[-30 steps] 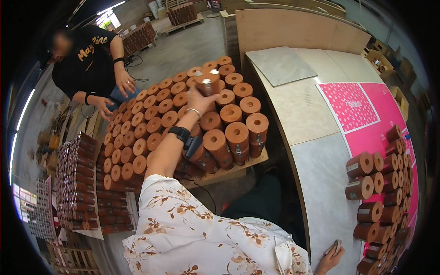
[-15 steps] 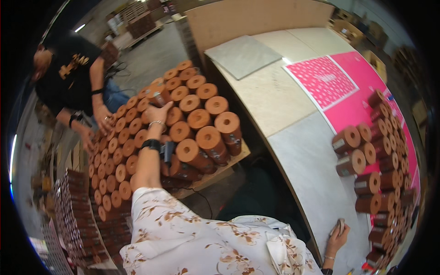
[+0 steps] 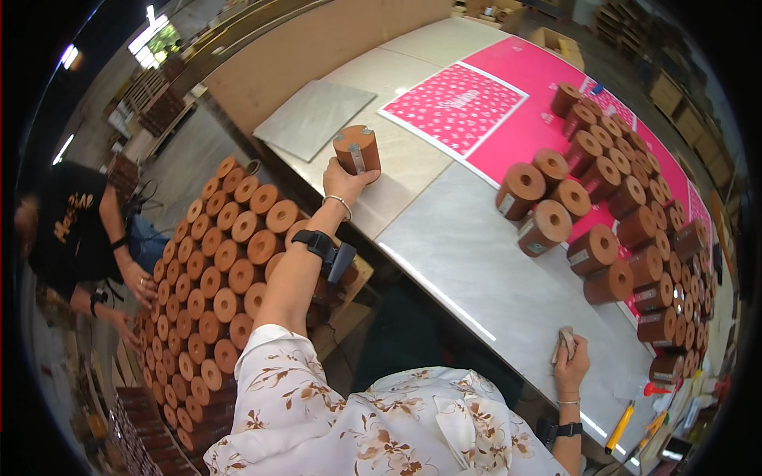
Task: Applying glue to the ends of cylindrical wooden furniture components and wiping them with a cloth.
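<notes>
A brown cylinder (image 3: 367, 152) with small metal strips on it is in the grip of my left hand (image 3: 343, 182), over the pale panel at the table's near left edge. My fingers wrap its lower part. On the right, my right hand (image 3: 573, 366) is closed on a small crumpled greyish cloth (image 3: 565, 343) and rests by the grey tabletop (image 3: 460, 238). Left of my left arm stands a packed stack of brown cylinders with round centre holes (image 3: 226, 254).
More brown cylinders (image 3: 607, 246) stand in rows on the table's right, partly on a pink printed sheet (image 3: 516, 151). A loose grey tile (image 3: 317, 115) lies at the far left. A yellow cutter knife (image 3: 621, 427) lies near my right hand. A co-worker's hands (image 3: 136, 282) touch the stack.
My left hand has lifted a cylinder off the stack and carried it right, over the table. The view has turned rightward. My right hand still holds the cloth.
</notes>
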Available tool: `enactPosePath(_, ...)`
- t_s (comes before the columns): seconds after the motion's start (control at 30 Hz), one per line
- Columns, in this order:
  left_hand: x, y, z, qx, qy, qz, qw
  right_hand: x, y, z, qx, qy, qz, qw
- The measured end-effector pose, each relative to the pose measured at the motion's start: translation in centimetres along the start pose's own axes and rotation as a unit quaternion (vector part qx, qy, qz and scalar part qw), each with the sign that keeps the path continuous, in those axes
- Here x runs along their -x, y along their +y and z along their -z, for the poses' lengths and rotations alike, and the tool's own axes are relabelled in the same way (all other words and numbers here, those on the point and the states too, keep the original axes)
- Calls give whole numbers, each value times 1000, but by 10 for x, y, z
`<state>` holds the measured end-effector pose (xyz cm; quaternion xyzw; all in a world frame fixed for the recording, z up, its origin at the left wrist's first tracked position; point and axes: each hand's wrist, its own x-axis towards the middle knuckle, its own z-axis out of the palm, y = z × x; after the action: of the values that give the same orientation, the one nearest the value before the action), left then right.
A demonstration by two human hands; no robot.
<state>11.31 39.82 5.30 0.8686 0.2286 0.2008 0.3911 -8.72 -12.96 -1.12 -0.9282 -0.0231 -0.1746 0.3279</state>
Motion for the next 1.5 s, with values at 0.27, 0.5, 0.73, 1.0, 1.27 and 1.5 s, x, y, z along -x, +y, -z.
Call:
enactPosePath(0.27, -4, 12, -60, -43, -14, 36, 998, -3, 0, 4, -25, -10, -37, 999)
enactPosePath(0.5, -18, 5, -63, -15, 25, 7, 1000, -3, 6, 2, -46, -10, -34, 998)
enactPosePath(0.73, -61, 38, -6, -252, 20, -201, 946, -6, -1, 5, -65, -5, -30, 997)
enactPosePath(1.0, -98, 73, -4, -392, -85, -230, 887, -4, 0, 9, -76, -7, -53, 996)
enactPosePath(1.27, -89, 48, -35, -402, -61, -285, 868, -11, -7, 8, -40, -10, -37, 998)
enactPosePath(1.5, 102, 108, -115, 29, -197, -388, 900, -8, -9, 12, -64, -4, -48, 997)
